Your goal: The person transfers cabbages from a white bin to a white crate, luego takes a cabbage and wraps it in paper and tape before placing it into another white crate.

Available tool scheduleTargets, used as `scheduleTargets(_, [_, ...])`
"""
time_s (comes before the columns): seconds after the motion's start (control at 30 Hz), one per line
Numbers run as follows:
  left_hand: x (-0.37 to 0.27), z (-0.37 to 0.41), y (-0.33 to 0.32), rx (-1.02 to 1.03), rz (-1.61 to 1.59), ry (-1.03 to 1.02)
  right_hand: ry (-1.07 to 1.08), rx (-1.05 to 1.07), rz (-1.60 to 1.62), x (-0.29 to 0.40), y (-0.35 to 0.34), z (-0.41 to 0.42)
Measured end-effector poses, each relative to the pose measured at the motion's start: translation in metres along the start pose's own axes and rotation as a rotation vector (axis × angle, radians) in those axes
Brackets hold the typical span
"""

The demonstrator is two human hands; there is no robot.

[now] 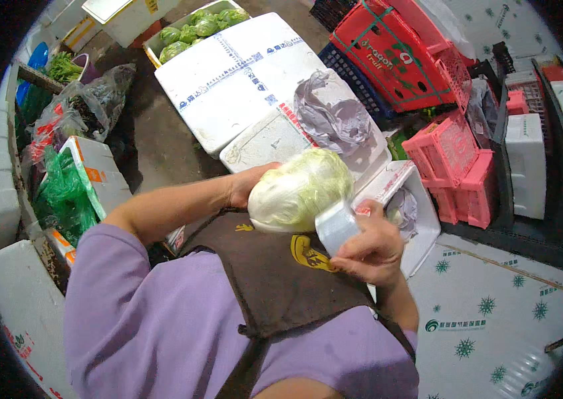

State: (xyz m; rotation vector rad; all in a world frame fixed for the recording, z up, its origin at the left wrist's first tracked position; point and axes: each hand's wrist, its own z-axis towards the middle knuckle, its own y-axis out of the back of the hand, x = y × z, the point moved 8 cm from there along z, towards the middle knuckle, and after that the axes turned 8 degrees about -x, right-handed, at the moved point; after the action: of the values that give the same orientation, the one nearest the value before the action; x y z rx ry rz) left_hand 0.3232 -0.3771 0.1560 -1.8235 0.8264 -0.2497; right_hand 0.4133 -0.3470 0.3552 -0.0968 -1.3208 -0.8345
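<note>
A napa cabbage with a pale base is held in front of my apron. My left hand grips it from the far left side, its fingers mostly hidden behind it. In my right hand is a small roll of clear plastic film, pressed against the right end of the cabbage. A shine over the leaves looks like film lying on them. Beyond the cabbage, crumpled paper lies on a white foam box.
An open foam box with paper inside stands to my right. Pink crates and a red dragon fruit carton are stacked beyond it. Ahead, round cabbages fill a box behind a taped foam box. Green plastic bags sit left.
</note>
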Motion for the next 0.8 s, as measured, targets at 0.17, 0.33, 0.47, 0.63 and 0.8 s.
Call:
scheduleTargets(0.17, [0.012,0.0,0.055,0.027,-0.373,-0.144,-0.612,-0.26,0.034,-0.102,-0.005,-0.058])
scheduleTargets(0.33, [-0.056,0.0,-0.008,0.013,0.267,-0.575,-0.859,-0.079,0.29,-0.141,-0.031,-0.026])
scheduleTargets(0.47, [-0.083,-0.012,-0.036,-0.168,0.782,-0.695,-0.569,-0.07,0.043,-0.122,-0.028,-0.003])
scheduleTargets(0.63, [-0.082,-0.04,-0.013,-0.243,0.68,-0.64,-0.316,0.231,-0.566,-0.122,-0.079,-0.044])
scheduleTargets(0.8, [-0.08,-0.081,0.026,-0.341,0.543,-0.616,0.07,0.0,-0.522,-0.129,-0.106,-0.074])
